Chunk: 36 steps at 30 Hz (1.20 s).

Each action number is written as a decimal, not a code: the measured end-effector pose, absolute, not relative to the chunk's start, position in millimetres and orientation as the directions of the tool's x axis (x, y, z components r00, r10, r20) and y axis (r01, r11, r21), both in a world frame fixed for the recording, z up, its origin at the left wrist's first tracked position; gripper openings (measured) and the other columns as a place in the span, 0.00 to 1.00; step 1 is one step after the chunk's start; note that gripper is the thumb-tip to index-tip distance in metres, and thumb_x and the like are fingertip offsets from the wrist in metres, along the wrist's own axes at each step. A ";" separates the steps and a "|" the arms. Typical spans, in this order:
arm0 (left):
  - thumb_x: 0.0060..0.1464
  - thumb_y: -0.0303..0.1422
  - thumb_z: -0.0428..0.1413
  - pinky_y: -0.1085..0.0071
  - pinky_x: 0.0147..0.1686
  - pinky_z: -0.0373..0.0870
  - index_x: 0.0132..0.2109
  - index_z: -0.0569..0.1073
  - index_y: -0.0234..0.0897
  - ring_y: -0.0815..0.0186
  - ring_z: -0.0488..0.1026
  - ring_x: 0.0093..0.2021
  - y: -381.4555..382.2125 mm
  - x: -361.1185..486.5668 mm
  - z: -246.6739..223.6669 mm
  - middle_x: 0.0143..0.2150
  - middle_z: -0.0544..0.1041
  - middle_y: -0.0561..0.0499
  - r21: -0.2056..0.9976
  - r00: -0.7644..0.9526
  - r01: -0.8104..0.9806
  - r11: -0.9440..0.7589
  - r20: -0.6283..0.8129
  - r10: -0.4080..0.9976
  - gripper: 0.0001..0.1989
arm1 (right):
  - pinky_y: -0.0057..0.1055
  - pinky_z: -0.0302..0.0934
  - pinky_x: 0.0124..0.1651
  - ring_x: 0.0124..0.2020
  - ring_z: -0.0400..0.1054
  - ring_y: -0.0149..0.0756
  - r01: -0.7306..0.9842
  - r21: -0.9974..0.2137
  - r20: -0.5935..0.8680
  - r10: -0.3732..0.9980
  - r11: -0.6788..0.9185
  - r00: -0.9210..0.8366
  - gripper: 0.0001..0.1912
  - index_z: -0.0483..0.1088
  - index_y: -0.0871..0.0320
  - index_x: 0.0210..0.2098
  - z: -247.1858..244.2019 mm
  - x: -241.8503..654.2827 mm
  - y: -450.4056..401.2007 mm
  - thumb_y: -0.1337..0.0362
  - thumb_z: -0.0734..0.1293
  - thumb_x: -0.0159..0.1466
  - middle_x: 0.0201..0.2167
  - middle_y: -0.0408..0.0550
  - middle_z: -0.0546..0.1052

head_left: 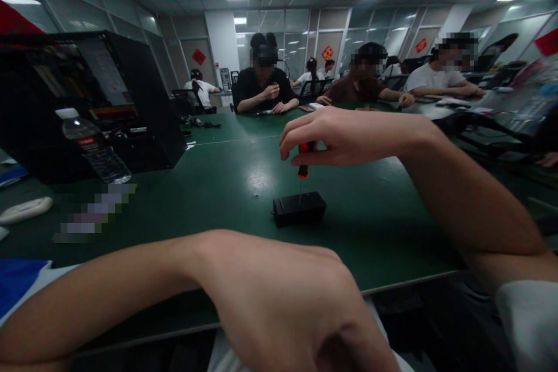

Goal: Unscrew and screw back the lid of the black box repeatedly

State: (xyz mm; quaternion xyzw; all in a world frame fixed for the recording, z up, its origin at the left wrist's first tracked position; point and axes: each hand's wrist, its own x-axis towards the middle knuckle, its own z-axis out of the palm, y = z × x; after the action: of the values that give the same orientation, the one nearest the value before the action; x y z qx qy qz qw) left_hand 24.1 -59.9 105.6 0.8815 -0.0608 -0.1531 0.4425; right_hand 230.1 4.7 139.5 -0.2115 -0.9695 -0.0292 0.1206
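A screwdriver (303, 171) with a red-and-black handle stands upright in my right hand (344, 136), whose fingers are closed around the handle from above. Its thin metal shaft reaches down to the top of a black rectangular box (300, 209) lying on the green table (209, 197). My left hand (288, 302) is close to the camera, off the table's near edge and apart from the box. Its fingers curl downward, partly cut off by the bottom of the picture, so anything in them is hidden.
On the left are a tilted-looking water bottle (96, 148), a black open-fronted cabinet (143, 93) and a white oval object (27, 210). Across the table sits a person in black (265, 90); other people sit farther right. A blue-and-white item (21, 282) lies at the near left.
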 end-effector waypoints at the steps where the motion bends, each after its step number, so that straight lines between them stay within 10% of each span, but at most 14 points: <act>1: 0.54 0.19 0.61 0.81 0.30 0.68 0.31 0.76 0.33 0.72 0.77 0.29 -53.5 23.0 104.6 0.29 0.79 0.57 0.772 0.937 0.036 -0.634 -0.246 -0.247 0.07 | 0.31 0.61 0.45 0.40 0.71 0.33 0.406 0.000 0.247 0.394 0.914 -0.885 0.10 0.75 0.58 0.46 139.6 230.0 5.1 0.64 0.64 0.69 0.44 0.49 0.77; 5: 0.59 0.30 0.62 0.72 0.25 0.62 0.33 0.82 0.36 0.66 0.74 0.27 -12.0 13.9 104.1 0.27 0.80 0.52 0.205 0.922 0.340 -0.918 -0.267 0.282 0.06 | 0.29 0.63 0.45 0.45 0.71 0.33 0.352 -0.080 0.192 0.361 0.933 -0.913 0.12 0.74 0.58 0.49 142.5 231.9 2.4 0.69 0.63 0.68 0.51 0.49 0.75; 7: 0.63 0.36 0.59 0.72 0.25 0.62 0.36 0.83 0.37 0.66 0.74 0.26 13.1 8.3 105.5 0.28 0.80 0.51 0.135 0.855 0.486 -0.863 -0.277 0.438 0.11 | 0.28 0.64 0.45 0.47 0.70 0.33 0.342 -0.104 0.175 0.356 0.934 -0.918 0.13 0.74 0.58 0.50 144.2 232.2 -0.5 0.69 0.63 0.68 0.53 0.50 0.74; 16: 0.67 0.38 0.55 0.66 0.54 0.71 0.61 0.72 0.36 0.58 0.74 0.58 66.0 11.1 76.6 0.59 0.76 0.43 0.820 0.969 0.122 -0.560 0.025 0.247 0.19 | 0.29 0.64 0.47 0.47 0.70 0.34 0.319 -0.099 0.161 0.332 0.942 -0.930 0.15 0.73 0.60 0.52 147.3 227.6 -4.9 0.61 0.61 0.73 0.52 0.53 0.74; 23: 0.56 0.34 0.65 0.67 0.43 0.73 0.39 0.76 0.33 0.62 0.75 0.40 61.0 26.5 58.5 0.37 0.78 0.50 0.798 0.874 0.039 -0.601 0.265 0.408 0.09 | 0.32 0.63 0.48 0.47 0.70 0.36 0.361 -0.043 0.180 0.363 0.931 -0.914 0.15 0.74 0.59 0.52 145.0 227.5 -5.9 0.60 0.61 0.73 0.51 0.52 0.75; 30: 0.62 0.34 0.60 0.64 0.50 0.74 0.48 0.78 0.33 0.59 0.77 0.49 53.8 26.1 63.5 0.47 0.81 0.43 0.849 0.900 -0.020 -0.528 0.244 0.360 0.10 | 0.35 0.64 0.52 0.50 0.70 0.37 0.384 -0.006 0.177 0.379 0.923 -0.908 0.17 0.74 0.59 0.53 144.9 227.9 -2.2 0.57 0.60 0.73 0.53 0.53 0.74; 36: 0.55 0.37 0.65 0.68 0.37 0.71 0.37 0.76 0.33 0.65 0.73 0.35 54.9 31.4 58.6 0.33 0.76 0.53 0.783 0.788 0.053 -0.619 0.348 0.508 0.11 | 0.35 0.64 0.51 0.51 0.69 0.38 0.400 -0.003 0.184 0.393 0.917 -0.901 0.15 0.74 0.58 0.52 141.3 228.4 0.4 0.60 0.62 0.71 0.55 0.53 0.73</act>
State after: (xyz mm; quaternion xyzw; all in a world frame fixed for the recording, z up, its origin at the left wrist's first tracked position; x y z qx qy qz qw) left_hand 31.4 54.9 58.6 0.8547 0.1643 0.2815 0.4041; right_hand 228.4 0.4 141.3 -0.2033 -0.9748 -0.0175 0.0907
